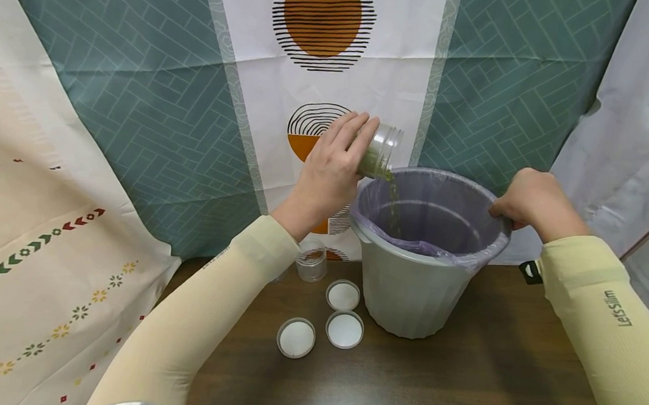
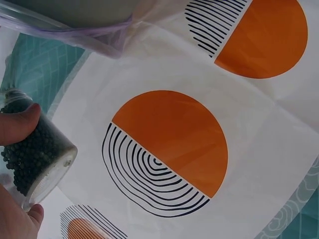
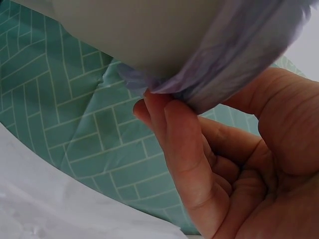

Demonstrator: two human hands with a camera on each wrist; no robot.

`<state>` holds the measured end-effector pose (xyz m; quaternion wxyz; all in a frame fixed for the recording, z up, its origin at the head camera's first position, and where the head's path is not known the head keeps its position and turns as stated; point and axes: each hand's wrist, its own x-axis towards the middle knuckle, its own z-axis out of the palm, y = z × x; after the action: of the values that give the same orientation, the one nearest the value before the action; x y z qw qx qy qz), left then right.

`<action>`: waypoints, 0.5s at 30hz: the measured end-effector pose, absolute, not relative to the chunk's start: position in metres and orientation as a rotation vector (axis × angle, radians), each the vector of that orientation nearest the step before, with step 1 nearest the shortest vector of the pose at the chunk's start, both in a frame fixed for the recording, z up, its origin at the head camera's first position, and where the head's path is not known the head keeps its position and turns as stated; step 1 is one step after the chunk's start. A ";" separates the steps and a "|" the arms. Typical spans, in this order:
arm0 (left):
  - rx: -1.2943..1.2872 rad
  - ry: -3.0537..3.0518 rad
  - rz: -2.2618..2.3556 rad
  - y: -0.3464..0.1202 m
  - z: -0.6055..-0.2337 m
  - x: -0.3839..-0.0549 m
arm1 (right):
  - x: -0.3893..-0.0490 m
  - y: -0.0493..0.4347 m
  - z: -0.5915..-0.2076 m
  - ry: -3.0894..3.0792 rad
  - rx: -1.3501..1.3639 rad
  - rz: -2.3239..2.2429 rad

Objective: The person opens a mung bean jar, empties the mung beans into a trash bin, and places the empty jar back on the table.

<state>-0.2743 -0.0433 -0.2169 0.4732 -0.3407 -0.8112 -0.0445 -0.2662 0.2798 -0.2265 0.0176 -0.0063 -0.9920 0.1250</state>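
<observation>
My left hand (image 1: pixel 336 159) grips a clear jar (image 1: pixel 384 145) tipped on its side, its mouth over the left rim of a grey trash can (image 1: pixel 417 292). Small green beans (image 1: pixel 391 198) fall from the mouth into the can. In the left wrist view, dark green beans (image 2: pixel 35 149) still lie inside the jar, thumb and fingers around it. My right hand (image 1: pixel 538 203) holds the can's right rim, and in the right wrist view its fingertips (image 3: pixel 179 119) press under the edge of the purple liner bag (image 3: pixel 219 79).
Three round lids (image 1: pixel 344 330) with white insides lie on the dark wooden table (image 1: pixel 430 389), left of the can. Behind them stands a clear jar (image 1: pixel 312 262), partly behind my left forearm. A patterned curtain (image 1: pixel 481 100) hangs close behind the can.
</observation>
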 end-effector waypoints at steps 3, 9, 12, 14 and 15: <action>-0.833 -1.989 -0.105 -0.043 -0.217 -0.274 | -0.267 0.280 -0.227 -3.079 -0.022 0.390; -0.833 -1.987 -0.103 -0.042 -0.216 -0.274 | -0.267 0.281 -0.228 -3.074 -0.031 0.403; -0.831 -1.987 -0.103 -0.042 -0.216 -0.274 | -0.267 0.281 -0.228 -3.077 -0.033 0.401; -0.828 -1.986 -0.100 -0.042 -0.217 -0.274 | -0.267 0.281 -0.227 -3.083 -0.030 0.401; -0.827 -1.985 -0.098 -0.043 -0.217 -0.274 | -0.267 0.281 -0.227 -3.085 -0.027 0.398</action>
<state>-0.2736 -0.0427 -0.2166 0.4745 -0.3380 -0.8118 -0.0400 -0.2669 0.2809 -0.2270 0.0154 -0.0086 -0.9916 0.1281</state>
